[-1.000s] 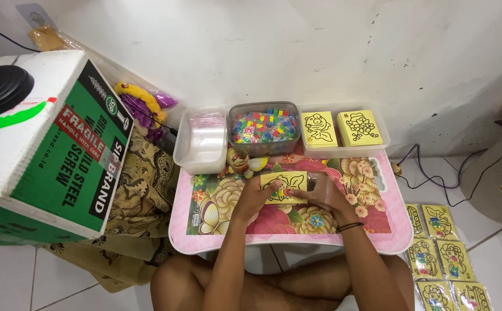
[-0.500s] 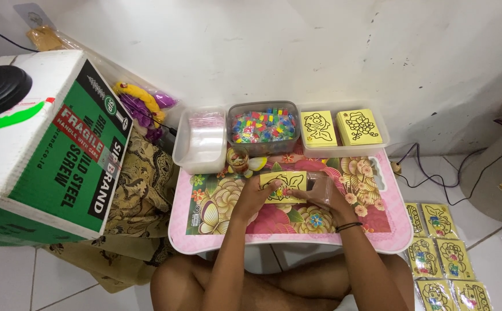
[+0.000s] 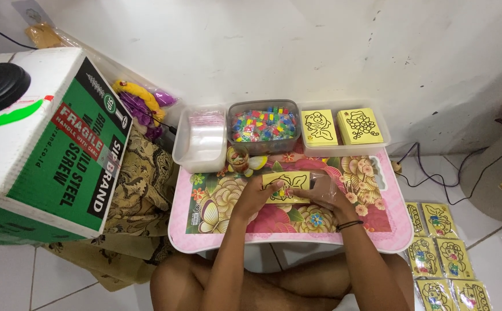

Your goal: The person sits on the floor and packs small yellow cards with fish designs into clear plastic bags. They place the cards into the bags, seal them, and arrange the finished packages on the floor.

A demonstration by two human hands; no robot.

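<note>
A small yellow card [image 3: 286, 185] with a black outline drawing lies on the pink flowered tray table [image 3: 216, 230]. My left hand [image 3: 256, 194] grips its left end, and a few small coloured pieces show under the fingers. My right hand [image 3: 327, 191] holds the card's right end together with a clear plastic sleeve [image 3: 321, 183]. Behind the card stands a grey tub of coloured beads [image 3: 264, 124].
A clear box of plastic bags [image 3: 203, 138] sits left of the beads; a tray with two stacks of yellow cards [image 3: 343, 126] sits right. A small cup [image 3: 239, 159] stands by the tub. A big cardboard box [image 3: 44, 144] is at left. Bagged cards [image 3: 443, 253] lie on the floor at right.
</note>
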